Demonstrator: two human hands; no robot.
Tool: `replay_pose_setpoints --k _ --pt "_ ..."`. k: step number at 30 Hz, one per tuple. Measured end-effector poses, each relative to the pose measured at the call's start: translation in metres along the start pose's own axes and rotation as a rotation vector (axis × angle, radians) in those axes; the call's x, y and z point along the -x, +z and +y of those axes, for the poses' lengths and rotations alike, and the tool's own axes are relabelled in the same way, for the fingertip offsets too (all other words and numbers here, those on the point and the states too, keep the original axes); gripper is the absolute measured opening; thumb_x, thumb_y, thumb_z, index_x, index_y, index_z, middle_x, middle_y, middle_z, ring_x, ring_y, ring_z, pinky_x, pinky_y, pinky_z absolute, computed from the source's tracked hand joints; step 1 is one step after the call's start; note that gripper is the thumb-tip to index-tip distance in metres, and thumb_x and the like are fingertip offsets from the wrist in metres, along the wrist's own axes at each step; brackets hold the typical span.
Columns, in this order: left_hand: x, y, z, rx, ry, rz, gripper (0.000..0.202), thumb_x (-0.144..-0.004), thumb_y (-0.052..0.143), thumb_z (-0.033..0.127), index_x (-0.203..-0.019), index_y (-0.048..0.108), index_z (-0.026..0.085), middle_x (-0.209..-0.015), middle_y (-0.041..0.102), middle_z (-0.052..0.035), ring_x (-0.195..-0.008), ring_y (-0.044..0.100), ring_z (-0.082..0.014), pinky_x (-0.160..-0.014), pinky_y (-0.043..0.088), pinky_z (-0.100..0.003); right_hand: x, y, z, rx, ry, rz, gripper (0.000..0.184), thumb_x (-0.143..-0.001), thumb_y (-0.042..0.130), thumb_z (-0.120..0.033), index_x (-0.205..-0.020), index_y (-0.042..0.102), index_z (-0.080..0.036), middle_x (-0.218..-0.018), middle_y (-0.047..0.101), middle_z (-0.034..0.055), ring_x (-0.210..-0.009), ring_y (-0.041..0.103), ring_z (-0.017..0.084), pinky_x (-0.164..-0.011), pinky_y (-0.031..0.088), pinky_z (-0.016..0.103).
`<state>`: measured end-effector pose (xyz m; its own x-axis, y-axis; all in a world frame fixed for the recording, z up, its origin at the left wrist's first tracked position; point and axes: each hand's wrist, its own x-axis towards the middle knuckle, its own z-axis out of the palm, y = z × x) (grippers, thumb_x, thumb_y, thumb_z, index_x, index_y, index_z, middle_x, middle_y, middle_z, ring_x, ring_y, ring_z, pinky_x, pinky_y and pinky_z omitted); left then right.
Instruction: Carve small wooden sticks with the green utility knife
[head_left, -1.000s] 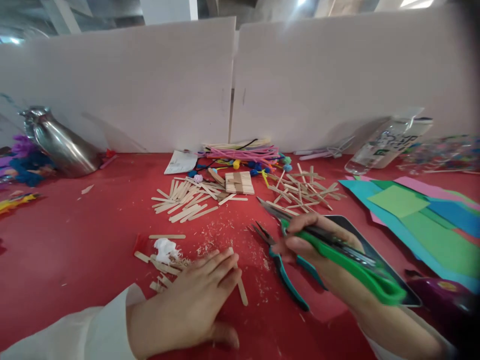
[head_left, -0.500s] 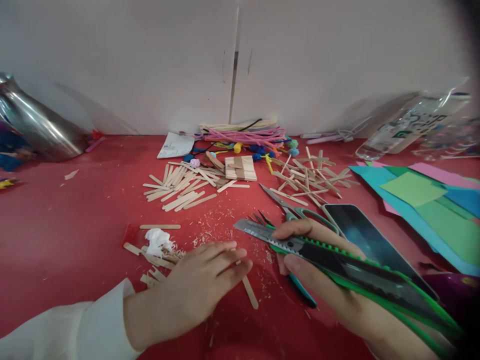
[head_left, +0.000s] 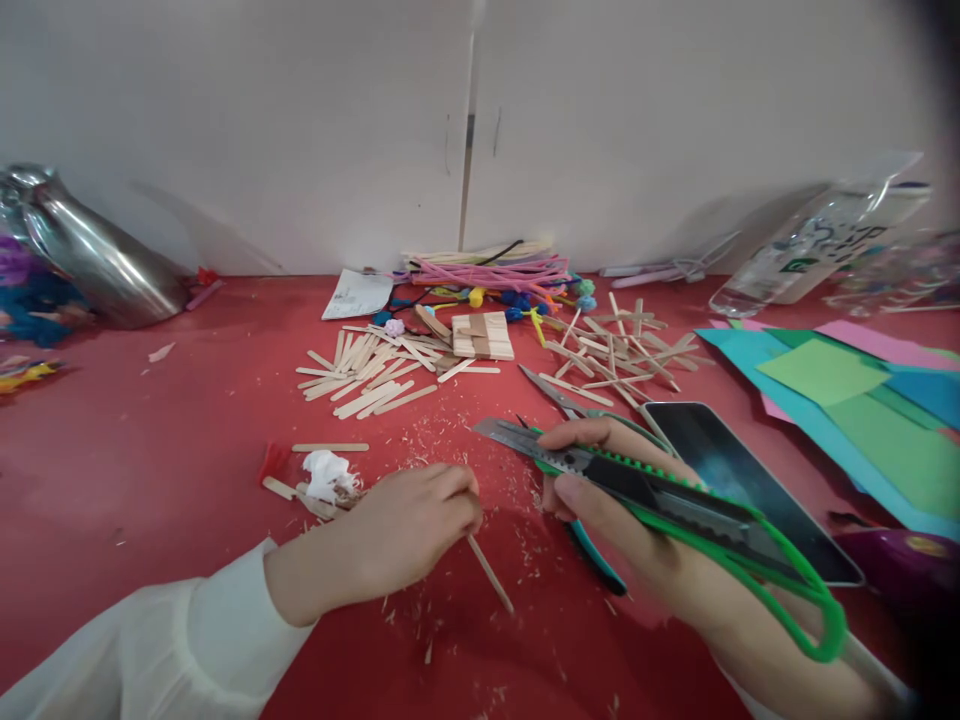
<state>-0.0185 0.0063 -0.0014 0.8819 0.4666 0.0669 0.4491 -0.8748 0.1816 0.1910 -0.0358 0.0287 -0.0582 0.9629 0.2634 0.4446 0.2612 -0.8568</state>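
The left hand (head_left: 405,525) pinched one end of a thin pale wooden stick (head_left: 491,573), its far tip on the red table (head_left: 187,420) between both hands. The right hand (head_left: 600,500) was wrapped around a green plastic cutter knife (head_left: 675,500), blade (head_left: 510,436) out. Fingers (head_left: 457,490) seemed safest kept behind that blade.

one utility knife (head_left: 675,500), one lone craft stick (head_left: 491,573) at 6 o'clock, two stick piles (head_left: 367,375) at 12 o'clock, one phone (head_left: 720,460), one pair of scissors (head_left: 551,390), one pliers (head_left: 596,560)
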Motion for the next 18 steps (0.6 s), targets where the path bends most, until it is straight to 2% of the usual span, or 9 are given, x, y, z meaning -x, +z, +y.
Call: replay_pose_setpoints --k 4,11,14,18 --pt "0.003 -0.002 0.002 -0.015 -0.002 -0.009 0.014 -0.088 0.042 0.010 -0.088 0.055 0.015 -0.085 0.057 -0.0035 -0.074 0.053 -0.0157 -0.066 0.043 -0.027 -0.001 0.000 0.001 -0.024 -0.001 -0.027 0.012 -0.080 0.056 -0.032 -0.090 0.056 -0.024 -0.071 0.061 -0.0014 -0.059 0.058 0.013 -0.054 0.047 0.025" --pt "0.013 0.001 0.005 0.023 -0.027 0.015 0.018 -0.090 0.039 0.012 -0.097 0.055 0.017 -0.090 0.056 -0.0039 -0.075 0.052 -0.0145 -0.066 0.044 -0.026 0.000 0.000 0.006 -0.075 -0.045 -0.039 0.016 -0.080 0.054 -0.026 -0.096 0.052 -0.027 -0.067 0.059 -0.0022 -0.055 0.056 0.013 -0.051 0.047 0.024" --pt "0.018 -0.002 0.008 0.066 -0.053 0.053 0.020 -0.092 0.038 0.018 -0.096 0.058 0.017 -0.090 0.057 -0.0042 -0.075 0.054 -0.0131 -0.067 0.046 -0.024 0.002 -0.001 0.010 -0.075 -0.028 -0.027 0.010 -0.078 0.053 -0.024 -0.087 0.053 -0.028 -0.061 0.056 -0.0027 -0.045 0.050 0.011 -0.043 0.042 0.023" --pt "0.024 -0.007 0.014 0.022 0.004 0.110 0.022 -0.093 0.040 0.023 -0.092 0.061 0.017 -0.090 0.060 -0.0058 -0.079 0.056 -0.0149 -0.072 0.047 -0.028 0.004 -0.001 0.011 -0.046 -0.040 -0.026 0.007 -0.073 0.051 -0.021 -0.076 0.053 -0.027 -0.048 0.046 -0.0061 -0.035 0.040 0.008 -0.032 0.031 0.020"
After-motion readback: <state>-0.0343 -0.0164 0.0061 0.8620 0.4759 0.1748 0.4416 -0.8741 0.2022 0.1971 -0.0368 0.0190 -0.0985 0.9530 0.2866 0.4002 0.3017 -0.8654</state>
